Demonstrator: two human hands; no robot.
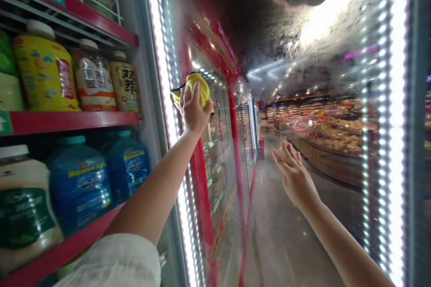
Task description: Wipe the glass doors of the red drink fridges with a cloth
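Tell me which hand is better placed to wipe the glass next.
Probably the left hand: it grips the yellow cloth, near the left light strip. The right hand looks empty, its fingers outstretched.

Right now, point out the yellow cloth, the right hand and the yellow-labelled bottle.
yellow cloth [203,89]: head view, bunched upper part
right hand [296,179]: head view, back
yellow-labelled bottle [45,74]: head view, label

And here I'm wearing a pale, off-white sleeve [116,262] on my left arm [158,184], its fabric showing faint greyish lines and soft creases, its wide hem circling loosely. My left hand [195,110], right hand [298,181] and right forearm [340,233] are showing bare.
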